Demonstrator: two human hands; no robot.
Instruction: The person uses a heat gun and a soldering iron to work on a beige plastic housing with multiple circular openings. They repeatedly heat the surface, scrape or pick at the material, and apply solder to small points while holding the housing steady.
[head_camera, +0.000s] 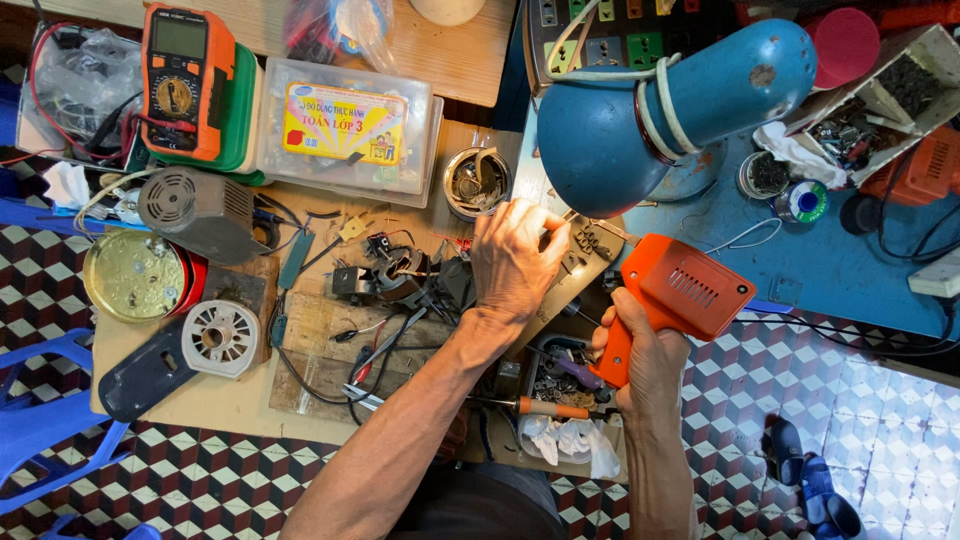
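Note:
My right hand (642, 352) grips the handle of an orange pistol-shaped soldering gun (678, 292), its nose pointing up and left under the blue lamp. My left hand (512, 262) rests palm down on a beige circuit board (578, 268) and pinches something thin near the board's top edge; what it pinches is too small to tell. A small motor with copper windings (392, 275) and loose wires lie just left of that hand on a wooden block (315, 330).
A blue desk lamp (660, 110) hangs over the work spot. An orange multimeter (182, 78), clear plastic box (345, 135), grey motor (195, 208), round metal tin (135, 275), white fan cover (220, 337), parts can (476, 182), screwdriver (530, 406) and solder spool (802, 201) crowd the bench.

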